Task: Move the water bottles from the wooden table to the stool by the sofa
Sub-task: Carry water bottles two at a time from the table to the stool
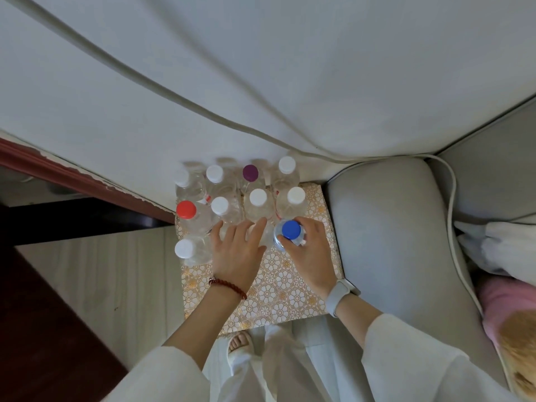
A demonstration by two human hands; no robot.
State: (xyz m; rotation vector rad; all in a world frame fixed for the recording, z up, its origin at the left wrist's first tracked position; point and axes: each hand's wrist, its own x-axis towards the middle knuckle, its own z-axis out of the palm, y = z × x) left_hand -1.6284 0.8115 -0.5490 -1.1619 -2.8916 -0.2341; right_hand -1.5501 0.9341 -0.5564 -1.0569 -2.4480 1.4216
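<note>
Bottle with the blue cap (pixel 291 230) pinched at the shoulder by right hand (pixel 309 253), standing on patterned stool (pixel 278 288) beside the grey sofa (pixel 385 227). Left hand (pixel 236 252) flat, fingers spread, touching a neighbouring clear bottle (pixel 220 207), gripping nothing. Probably full, so heavyish; thin, squashy, slick plastic. Best grabbed round the neck, under the cap.

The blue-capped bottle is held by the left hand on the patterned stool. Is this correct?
Not quite. In the head view the right hand grips the blue-capped bottle on the patterned stool. The left hand lies open beside it.
</note>
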